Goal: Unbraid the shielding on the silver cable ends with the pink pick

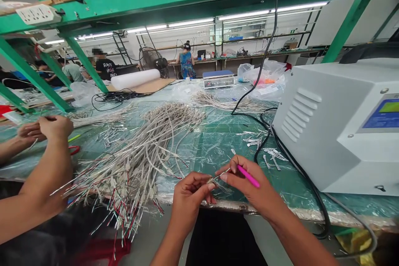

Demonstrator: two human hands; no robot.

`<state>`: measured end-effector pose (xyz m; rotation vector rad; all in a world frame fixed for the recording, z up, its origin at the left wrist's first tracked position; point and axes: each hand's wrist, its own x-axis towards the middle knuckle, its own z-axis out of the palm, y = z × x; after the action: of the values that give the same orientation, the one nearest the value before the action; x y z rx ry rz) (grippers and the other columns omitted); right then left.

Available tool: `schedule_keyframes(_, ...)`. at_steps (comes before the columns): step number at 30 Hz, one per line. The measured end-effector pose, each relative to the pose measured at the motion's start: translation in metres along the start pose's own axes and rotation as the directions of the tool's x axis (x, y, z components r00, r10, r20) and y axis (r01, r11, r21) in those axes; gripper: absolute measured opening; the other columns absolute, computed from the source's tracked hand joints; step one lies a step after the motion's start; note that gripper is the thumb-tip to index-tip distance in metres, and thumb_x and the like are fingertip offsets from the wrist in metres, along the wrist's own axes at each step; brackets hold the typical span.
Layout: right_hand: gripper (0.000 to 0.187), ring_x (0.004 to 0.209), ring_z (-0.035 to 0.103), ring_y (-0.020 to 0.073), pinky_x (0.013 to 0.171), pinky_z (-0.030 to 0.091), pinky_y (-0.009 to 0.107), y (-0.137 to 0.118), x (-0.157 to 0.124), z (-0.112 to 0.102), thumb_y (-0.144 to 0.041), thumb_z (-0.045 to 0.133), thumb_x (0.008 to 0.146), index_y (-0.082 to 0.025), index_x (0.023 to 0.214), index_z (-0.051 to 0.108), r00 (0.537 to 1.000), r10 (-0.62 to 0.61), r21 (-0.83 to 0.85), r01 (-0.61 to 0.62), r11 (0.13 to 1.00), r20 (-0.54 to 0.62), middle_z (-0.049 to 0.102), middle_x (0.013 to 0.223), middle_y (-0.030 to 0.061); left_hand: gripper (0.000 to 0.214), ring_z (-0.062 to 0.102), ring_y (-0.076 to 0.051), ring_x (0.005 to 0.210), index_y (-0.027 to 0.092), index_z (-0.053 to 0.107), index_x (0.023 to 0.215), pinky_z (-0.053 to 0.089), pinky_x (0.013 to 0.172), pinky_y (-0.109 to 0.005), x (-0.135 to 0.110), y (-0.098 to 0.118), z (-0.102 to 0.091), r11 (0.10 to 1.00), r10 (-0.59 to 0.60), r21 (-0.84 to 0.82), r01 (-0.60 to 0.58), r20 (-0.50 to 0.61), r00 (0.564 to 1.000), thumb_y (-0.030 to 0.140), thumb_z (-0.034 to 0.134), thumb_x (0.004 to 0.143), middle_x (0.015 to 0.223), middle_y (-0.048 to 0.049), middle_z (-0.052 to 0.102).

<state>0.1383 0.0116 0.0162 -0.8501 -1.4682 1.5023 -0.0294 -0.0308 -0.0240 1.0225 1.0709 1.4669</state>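
My left hand (191,197) is closed, its thumb and fingers pinching the end of a thin cable (212,181) just above the table's front edge. Close beside it, my right hand (246,176) grips a slim tool with a bright pink handle (248,176); a narrow silvery tip pokes out past the fingers, and its exact kind is unclear. Those same fingertips meet fine wire strands at the cable's end. To the left lies a big heap of grey-white cables (162,133), their stripped red, black, green and white wires hanging over the edge.
A grey machine with a display (330,124) stands at right, black cords (264,124) running beside it. Foil scraps (274,156) litter the green tabletop. At left, another person's hands (52,129) hold a cable. A scale (218,79) and plastic bags (264,72) sit behind.
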Motion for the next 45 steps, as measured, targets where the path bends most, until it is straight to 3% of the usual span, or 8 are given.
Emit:
schedule_keyframes(12, 0.021, 0.076, 0.052, 0.0135, 0.071, 0.041, 0.026, 0.002, 0.002, 0.0, -0.022, 0.062, 0.083, -0.022, 0.078, 0.042, 0.999, -0.035, -0.073, 0.037, 0.997, 0.032, 0.06, 0.081, -0.0025, 0.011, 0.057, -0.011, 0.046, 0.015, 0.07, 0.08, 0.054, 0.053, -0.027, 0.001, 0.0, -0.004, 0.999, -0.038, -0.002, 0.038, 0.06, 0.997, 0.022, 0.077, 0.075, 0.058, 0.0011, 0.064)
schedule_keyframes(20, 0.023, 0.077, 0.053, 0.0143, 0.07, 0.042, 0.027, -0.018, 0.006, -0.022, -0.023, 0.062, 0.088, -0.022, 0.079, 0.04, 0.944, -0.069, -0.201, 0.139, 0.97, 0.322, 0.06, 0.086, -0.0001, 0.01, 0.059, -0.012, 0.049, 0.015, 0.072, 0.076, 0.049, 0.052, -0.023, 0.001, 0.002, 0.0, 0.992, -0.074, 0.11, 0.061, 0.114, 0.991, 0.023, 0.077, 0.074, 0.054, 0.0026, 0.059)
schedule_keyframes(22, 0.019, 0.079, 0.054, 0.0154, 0.071, 0.042, 0.028, -0.024, 0.004, -0.025, -0.021, 0.06, 0.089, -0.021, 0.079, 0.043, 0.924, -0.073, -0.371, 0.222, 0.901, 0.376, 0.06, 0.087, 0.0007, 0.012, 0.059, -0.012, 0.049, 0.014, 0.071, 0.075, 0.048, 0.051, -0.022, 0.001, 0.002, 0.004, 0.988, -0.072, 0.141, 0.06, 0.078, 0.994, 0.024, 0.077, 0.074, 0.056, 0.002, 0.06)
schedule_keyframes(25, 0.019, 0.078, 0.051, 0.0165, 0.071, 0.038, 0.03, -0.022, -0.003, -0.021, -0.008, 0.052, 0.089, -0.021, 0.076, 0.046, 0.911, -0.233, -0.665, 0.409, 0.624, 0.341, 0.056, 0.08, 0.0001, 0.015, 0.058, -0.011, 0.046, 0.014, 0.069, 0.079, 0.049, 0.048, -0.022, 0.002, 0.001, 0.008, 0.993, -0.049, 0.106, 0.05, -0.009, 0.999, 0.026, 0.077, 0.074, 0.059, 0.0023, 0.061)
schedule_keyframes(29, 0.025, 0.078, 0.048, 0.0178, 0.077, 0.036, 0.036, 0.001, -0.014, -0.005, 0.001, 0.043, 0.088, -0.02, 0.073, 0.042, 0.794, -0.527, -0.754, 0.538, 0.377, 0.303, 0.057, 0.074, 0.0005, 0.018, 0.056, -0.011, 0.045, 0.014, 0.066, 0.085, 0.053, 0.048, -0.025, 0.002, 0.002, 0.006, 1.0, -0.011, -0.005, 0.011, -0.047, 0.999, 0.027, 0.076, 0.076, 0.06, 0.0034, 0.06)
schedule_keyframes(37, 0.021, 0.085, 0.061, 0.0188, 0.075, 0.047, 0.03, 0.024, -0.027, 0.011, -0.025, 0.056, 0.091, -0.023, 0.073, 0.044, 0.886, -0.426, -0.658, 0.213, 0.723, -0.181, 0.062, 0.088, 0.0035, 0.018, 0.05, -0.009, 0.046, 0.014, 0.065, 0.084, 0.055, 0.049, -0.028, 0.0, -0.003, 0.008, 0.995, 0.053, -0.086, -0.059, -0.074, 0.996, 0.024, 0.076, 0.074, 0.06, 0.0043, 0.056)
schedule_keyframes(41, 0.021, 0.077, 0.063, 0.0175, 0.068, 0.048, 0.027, 0.026, -0.032, 0.004, -0.036, 0.056, 0.09, -0.024, 0.077, 0.046, 0.928, -0.325, -0.678, 0.122, 0.725, -0.18, 0.064, 0.085, 0.0014, 0.011, 0.053, -0.011, 0.052, 0.017, 0.067, 0.082, 0.05, 0.053, -0.025, -0.008, 0.005, 0.008, 0.995, 0.096, 0.031, -0.095, -0.041, 0.995, 0.021, 0.074, 0.076, 0.065, 0.0022, 0.059)
schedule_keyframes(45, 0.018, 0.074, 0.064, 0.0153, 0.064, 0.049, 0.023, 0.035, -0.038, -0.008, -0.036, 0.052, 0.09, -0.025, 0.078, 0.046, 0.949, -0.303, -0.665, 0.173, 0.727, -0.084, 0.065, 0.085, -0.0001, 0.005, 0.06, -0.017, 0.072, 0.021, 0.074, 0.083, 0.046, 0.07, -0.029, -0.024, 0.062, -0.009, 0.789, 0.185, 0.486, -0.376, 0.395, 0.9, 0.017, 0.071, 0.081, 0.075, -0.0036, 0.067)
